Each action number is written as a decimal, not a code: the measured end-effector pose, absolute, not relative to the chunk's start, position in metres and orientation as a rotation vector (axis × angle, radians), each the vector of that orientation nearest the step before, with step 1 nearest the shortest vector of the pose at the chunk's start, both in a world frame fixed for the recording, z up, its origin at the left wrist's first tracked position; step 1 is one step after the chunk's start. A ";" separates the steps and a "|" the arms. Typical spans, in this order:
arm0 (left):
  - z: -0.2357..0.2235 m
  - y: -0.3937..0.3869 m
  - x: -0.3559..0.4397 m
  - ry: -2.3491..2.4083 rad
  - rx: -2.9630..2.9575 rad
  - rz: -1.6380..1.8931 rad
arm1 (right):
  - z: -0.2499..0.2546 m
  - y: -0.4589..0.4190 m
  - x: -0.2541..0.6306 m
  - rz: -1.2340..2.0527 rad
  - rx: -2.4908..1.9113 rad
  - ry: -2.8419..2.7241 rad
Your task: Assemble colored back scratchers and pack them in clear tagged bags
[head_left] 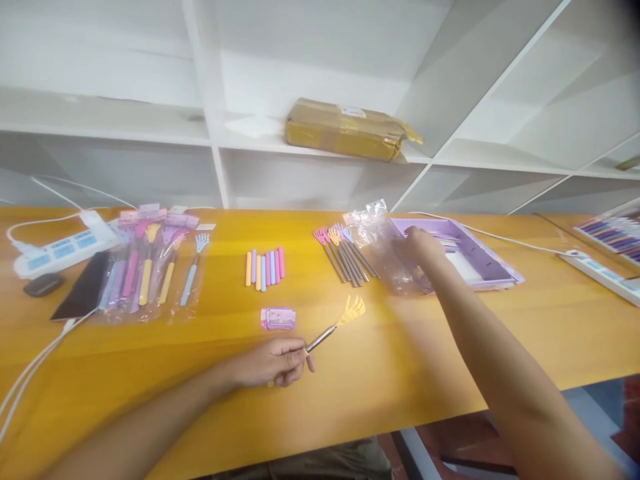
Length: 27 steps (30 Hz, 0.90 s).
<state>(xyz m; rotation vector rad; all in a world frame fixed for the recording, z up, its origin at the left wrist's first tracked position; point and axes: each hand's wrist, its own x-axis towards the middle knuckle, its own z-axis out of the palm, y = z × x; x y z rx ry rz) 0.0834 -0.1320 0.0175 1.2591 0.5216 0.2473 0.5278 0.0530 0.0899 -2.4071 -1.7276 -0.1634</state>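
Observation:
My left hand (274, 361) is closed on the handle end of a back scratcher (336, 325) with a metal shaft and a yellow claw head, held just above the wooden table (380, 373). My right hand (419, 245) reaches far right onto a pile of clear plastic sleeves (385, 247); its fingers are blurred and partly hidden. Between the hands lie a row of coloured grip tubes (265, 267), a small stack of pink label cards (278, 318) and several loose scratchers (345, 257) with coloured heads.
Packaged scratchers (150, 267) lie at the left beside a white power strip (60, 250), a dark phone (83, 293) and cables. A purple tray (470, 257) sits behind the sleeves. A brown parcel (350, 130) rests on the white shelving. Another power strip (600, 273) lies right.

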 end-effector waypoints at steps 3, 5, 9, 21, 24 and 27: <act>0.017 -0.132 0.083 0.529 1.243 0.266 | 0.085 0.033 0.507 -0.354 -2.251 -1.644; 0.017 -0.133 0.084 0.512 1.208 0.312 | 0.080 0.009 0.478 -0.242 -1.968 -1.698; 0.016 -0.138 0.084 0.519 1.162 0.411 | 0.067 -0.056 0.400 0.811 -1.250 -1.968; 0.028 -0.153 0.088 0.724 2.239 0.415 | 0.030 -0.133 0.328 1.175 -0.588 -2.182; 0.021 -0.152 0.089 0.716 2.580 0.541 | 0.031 -0.136 0.329 1.081 -0.584 -2.278; 0.020 -0.146 0.088 0.654 2.731 0.570 | 0.032 -0.135 0.328 1.062 -0.598 -2.350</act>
